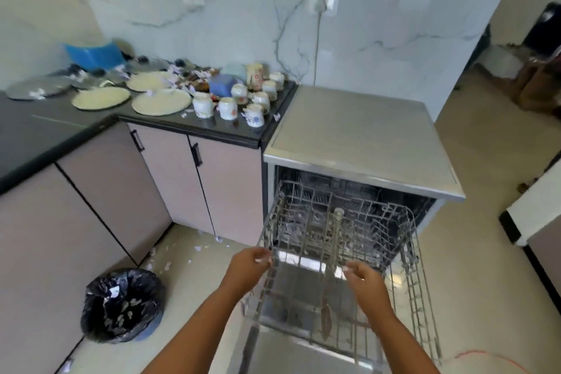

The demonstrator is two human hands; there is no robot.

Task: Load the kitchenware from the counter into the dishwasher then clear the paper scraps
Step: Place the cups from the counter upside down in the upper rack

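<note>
The dishwasher [361, 143] stands open at the right with its door down. Its upper wire rack [337, 231] is pulled out, and the lower rack [422, 307] is out below it. My left hand [250, 264] is at the upper rack's front left corner, fingers curled at the wire; whether it grips the wire I cannot tell. My right hand [365, 278] hovers in front of the rack, fingers apart, holding nothing. On the black counter [45, 133] lie cream plates [161, 102], steel plates [38, 89] and several floral cups [227, 108]. Paper scraps [182, 80] are strewn among them.
A bin lined with a black bag [123, 304] stands on the floor at the left, with scraps inside. More paper scraps [197, 247] lie on the floor by the cabinets [182, 179]. A blue box [94, 55] sits at the counter's back. An orange cord [485, 355] crosses the floor at the right.
</note>
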